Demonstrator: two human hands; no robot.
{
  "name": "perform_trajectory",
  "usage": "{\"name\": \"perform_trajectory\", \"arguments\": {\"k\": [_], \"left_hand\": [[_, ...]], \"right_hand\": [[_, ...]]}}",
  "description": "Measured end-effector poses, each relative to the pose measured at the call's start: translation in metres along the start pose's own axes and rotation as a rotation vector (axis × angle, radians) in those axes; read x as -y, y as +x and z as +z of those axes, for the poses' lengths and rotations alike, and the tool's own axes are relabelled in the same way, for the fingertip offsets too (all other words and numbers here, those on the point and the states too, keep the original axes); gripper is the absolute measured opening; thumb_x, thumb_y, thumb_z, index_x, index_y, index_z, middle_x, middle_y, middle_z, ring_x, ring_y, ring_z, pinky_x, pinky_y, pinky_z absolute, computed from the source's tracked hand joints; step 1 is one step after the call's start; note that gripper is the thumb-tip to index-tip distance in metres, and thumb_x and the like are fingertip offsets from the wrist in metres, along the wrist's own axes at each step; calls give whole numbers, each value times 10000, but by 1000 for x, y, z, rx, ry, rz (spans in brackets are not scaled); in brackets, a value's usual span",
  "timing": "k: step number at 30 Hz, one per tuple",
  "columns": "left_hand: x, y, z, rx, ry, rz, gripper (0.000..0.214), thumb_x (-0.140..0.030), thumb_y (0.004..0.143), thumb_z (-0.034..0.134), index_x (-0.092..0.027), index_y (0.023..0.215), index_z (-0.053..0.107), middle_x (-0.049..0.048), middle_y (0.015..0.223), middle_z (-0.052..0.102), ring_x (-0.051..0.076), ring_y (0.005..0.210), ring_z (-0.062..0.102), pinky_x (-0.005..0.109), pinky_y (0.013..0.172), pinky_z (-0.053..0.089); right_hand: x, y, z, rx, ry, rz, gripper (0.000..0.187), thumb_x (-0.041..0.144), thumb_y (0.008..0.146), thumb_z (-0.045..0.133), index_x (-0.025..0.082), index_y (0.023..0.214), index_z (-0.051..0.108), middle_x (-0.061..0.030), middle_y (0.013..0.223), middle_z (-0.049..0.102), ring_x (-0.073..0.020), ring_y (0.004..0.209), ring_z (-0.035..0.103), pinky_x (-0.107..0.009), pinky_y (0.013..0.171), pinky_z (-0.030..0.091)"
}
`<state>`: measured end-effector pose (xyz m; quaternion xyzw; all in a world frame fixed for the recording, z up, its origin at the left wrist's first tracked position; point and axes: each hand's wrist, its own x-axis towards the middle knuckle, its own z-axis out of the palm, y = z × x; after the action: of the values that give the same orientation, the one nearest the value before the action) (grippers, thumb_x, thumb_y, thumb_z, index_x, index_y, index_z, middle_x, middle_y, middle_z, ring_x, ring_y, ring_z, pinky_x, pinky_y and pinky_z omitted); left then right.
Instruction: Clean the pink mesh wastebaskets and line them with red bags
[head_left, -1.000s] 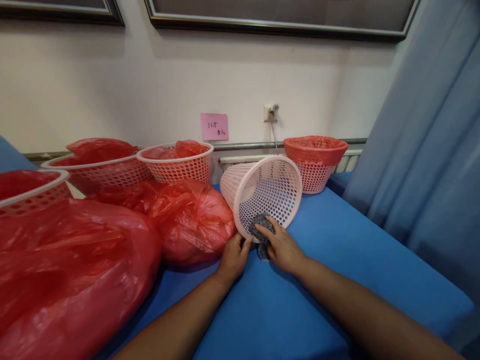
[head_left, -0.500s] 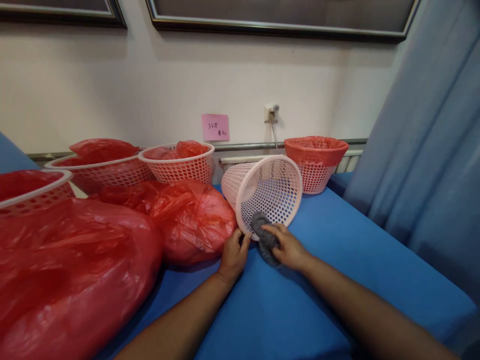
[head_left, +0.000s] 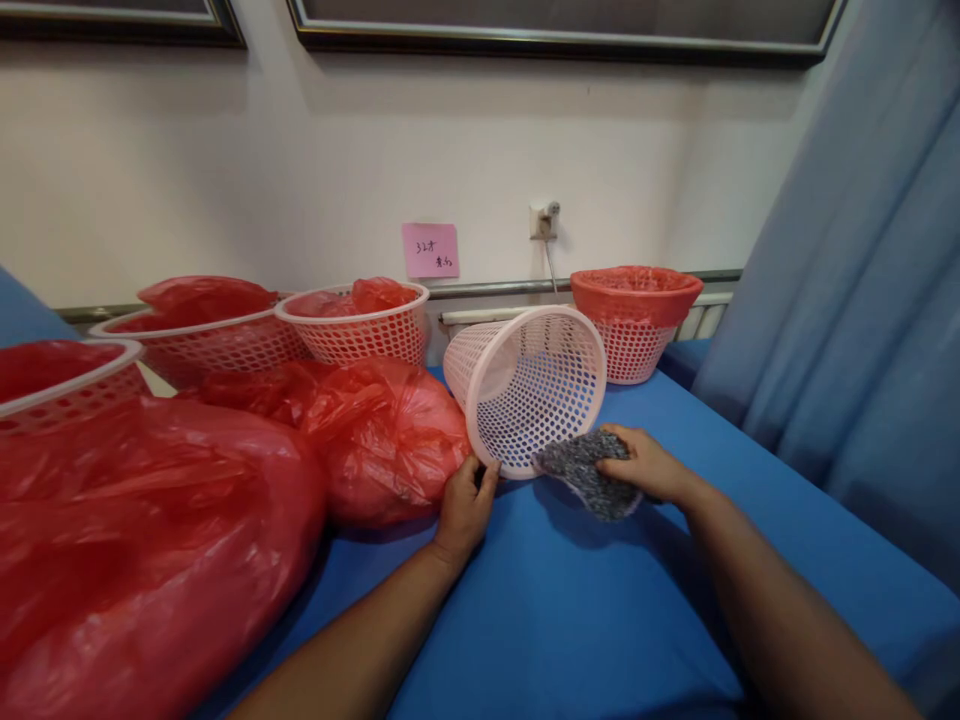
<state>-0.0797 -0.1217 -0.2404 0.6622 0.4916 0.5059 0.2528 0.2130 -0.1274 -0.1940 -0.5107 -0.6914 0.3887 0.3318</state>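
Note:
A light pink perforated plastic wastebasket (head_left: 495, 385) lies on its side on the blue-covered surface (head_left: 510, 610), its mouth facing me. My left hand (head_left: 466, 505) grips the lower left of its rim, thumb and fingers closed there. In my right hand (head_left: 649, 465) is a grey speckled cloth (head_left: 589, 472), pinched at its right part. The cloth's left end touches or overlaps the lower right rim; its lower part hangs over the blue surface.
Bulging red plastic bags (head_left: 390, 440) lie to the left. Lined baskets (head_left: 360, 330) stand behind them, and another lined basket (head_left: 637, 340) stands at the back right. A rail (head_left: 487, 290) runs along the wall under a socket (head_left: 544, 222). A blue curtain (head_left: 847, 330) hangs right.
My right hand has drawn the cloth to the right along the wastebasket's rim, and the cloth is more spread out. My left hand keeps its place on the rim.

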Motion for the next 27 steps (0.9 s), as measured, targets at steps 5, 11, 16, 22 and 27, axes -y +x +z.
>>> {"name": "perform_trajectory", "arguments": {"k": [5,11,16,22,27], "left_hand": [[-2,-1,2,28,-30,-8,249,-382,939,575,-165,986,687,61,929,755,203,800,688,314,739,559],[-4,-1,5,52,-43,-14,234,-382,929,589,-172,966,687,38,825,730,201,749,689,313,710,570],[-5,-2,4,64,-60,-12,256,-390,929,588,-173,1008,695,53,895,753,204,769,701,320,718,582],[-4,-3,2,79,-77,-29,255,-385,924,598,-163,997,698,64,908,760,207,771,706,323,722,583],[-2,-2,2,77,-72,-35,248,-393,920,593,-169,961,691,46,836,742,203,731,696,316,689,578]], "right_hand": [[0,-14,-23,452,-31,168,232,301,719,601,168,895,673,-45,859,729,-202,758,683,-297,683,537],[-10,13,30,-157,-639,84,476,218,772,648,149,1232,543,-159,1179,640,-266,1012,661,-359,854,505],[0,2,87,-232,-728,-65,433,387,861,669,178,1220,544,-186,1259,588,-324,1112,613,-431,889,511],[-9,-21,112,-198,-728,-83,1050,525,650,860,312,1540,344,-194,1634,267,-539,1412,333,-670,969,435],[-27,0,84,-306,-643,-57,793,135,788,632,264,1523,365,-217,1553,343,-347,1164,616,-490,948,518]]}}
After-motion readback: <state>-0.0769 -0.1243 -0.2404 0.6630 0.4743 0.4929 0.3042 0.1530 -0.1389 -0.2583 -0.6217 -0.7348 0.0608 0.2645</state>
